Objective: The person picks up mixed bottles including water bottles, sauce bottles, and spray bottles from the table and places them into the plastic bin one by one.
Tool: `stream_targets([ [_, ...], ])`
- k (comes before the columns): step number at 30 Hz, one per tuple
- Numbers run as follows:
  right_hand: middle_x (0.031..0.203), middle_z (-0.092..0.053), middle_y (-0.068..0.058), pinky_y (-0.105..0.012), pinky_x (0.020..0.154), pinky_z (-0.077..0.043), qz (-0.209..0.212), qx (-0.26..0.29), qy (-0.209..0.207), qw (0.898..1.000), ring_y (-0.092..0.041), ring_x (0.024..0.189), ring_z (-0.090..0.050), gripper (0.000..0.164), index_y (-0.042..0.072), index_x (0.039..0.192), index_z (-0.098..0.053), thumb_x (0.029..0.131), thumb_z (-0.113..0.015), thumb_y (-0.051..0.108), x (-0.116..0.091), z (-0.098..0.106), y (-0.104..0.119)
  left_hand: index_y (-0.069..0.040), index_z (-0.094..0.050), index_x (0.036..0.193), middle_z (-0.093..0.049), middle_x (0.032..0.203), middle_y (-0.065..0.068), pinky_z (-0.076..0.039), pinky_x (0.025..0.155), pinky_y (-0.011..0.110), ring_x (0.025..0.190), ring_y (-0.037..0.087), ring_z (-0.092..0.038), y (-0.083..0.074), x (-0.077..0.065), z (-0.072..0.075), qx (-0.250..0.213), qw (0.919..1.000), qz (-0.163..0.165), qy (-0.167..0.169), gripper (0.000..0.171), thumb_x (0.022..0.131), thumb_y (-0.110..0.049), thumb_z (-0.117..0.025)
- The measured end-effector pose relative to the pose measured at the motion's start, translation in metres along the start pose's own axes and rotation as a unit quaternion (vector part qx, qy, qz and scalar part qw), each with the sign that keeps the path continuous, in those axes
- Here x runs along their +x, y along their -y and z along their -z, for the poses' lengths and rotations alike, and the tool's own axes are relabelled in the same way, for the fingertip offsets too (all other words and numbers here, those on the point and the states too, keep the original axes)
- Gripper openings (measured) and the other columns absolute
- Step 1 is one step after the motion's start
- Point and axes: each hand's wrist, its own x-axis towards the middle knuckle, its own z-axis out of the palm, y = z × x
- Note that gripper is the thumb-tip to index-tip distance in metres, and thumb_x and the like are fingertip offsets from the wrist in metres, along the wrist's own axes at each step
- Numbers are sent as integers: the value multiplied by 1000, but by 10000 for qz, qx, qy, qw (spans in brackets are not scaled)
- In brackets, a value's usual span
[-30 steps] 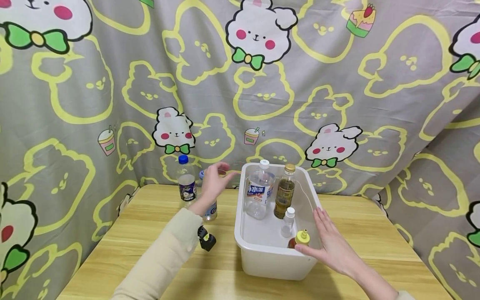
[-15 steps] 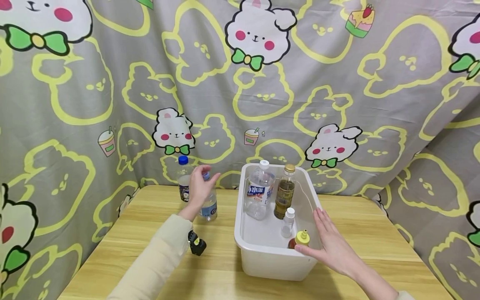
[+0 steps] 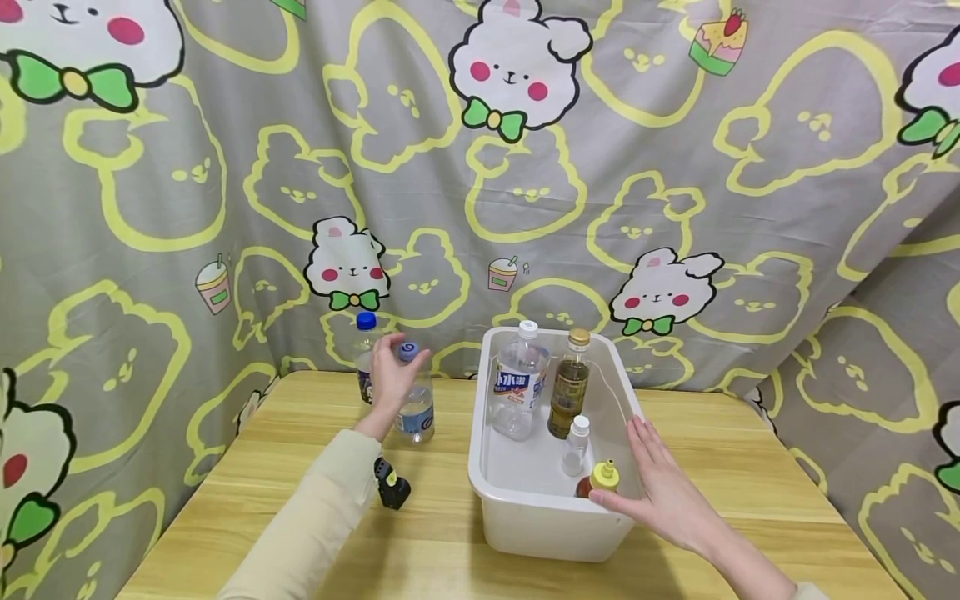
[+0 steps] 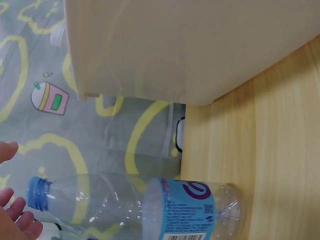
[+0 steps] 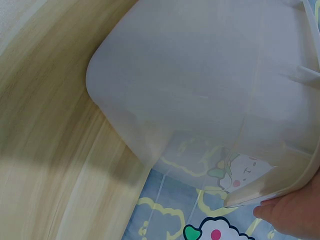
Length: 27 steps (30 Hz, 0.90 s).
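My left hand [image 3: 392, 375] is spread at the neck of a clear plastic bottle [image 3: 417, 407] with a blue label and blue cap [image 4: 38, 193]. In the left wrist view, that cap lies between the thumb [image 4: 7, 151] and the fingertips, with a gap on the thumb's side. A second bottle [image 3: 365, 379] with a dark blue cap stands behind the hand, partly hidden. My right hand [image 3: 670, 492] rests with straight fingers on the right rim of a white plastic bin [image 3: 517, 497], its thumb along the near rim.
Inside the bin stand a large clear bottle [image 3: 517, 392], a brown-filled bottle [image 3: 570, 387] with a gold cap, a small white-capped bottle [image 3: 576, 450] and a yellow-topped bottle [image 3: 604, 475]. A black camera [image 3: 393, 485] sits at the left wrist. A patterned curtain [image 3: 420, 167] hangs behind the wooden table [image 3: 247, 467].
My left hand has moved left and slightly down from beside the bin's rim to the blue-capped bottle. The right hand has stayed on the bin.
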Motion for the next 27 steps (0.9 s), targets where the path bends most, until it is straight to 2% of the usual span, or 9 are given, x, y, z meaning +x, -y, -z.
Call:
stream_targets([
  [11,143,-14,-24,-58,96,-23,1,4,11,10000,-36,131,-10,99,-9,136,-22,72,-63,55,0,0,0,5,-46,115,-47,114,20,-34,94,41,108,32,-43,12,3,-3,4,9994,337,-39,53,74,-17,-72],
  [27,143,-13,-24,-57,97,-22,-6,16,54,10000,-34,131,-8,99,-9,135,-21,72,-62,56,0,0,1,5,-50,110,-54,104,20,-40,85,40,96,31,-49,25,9,-9,-35,9989,439,-144,47,74,-16,-72],
])
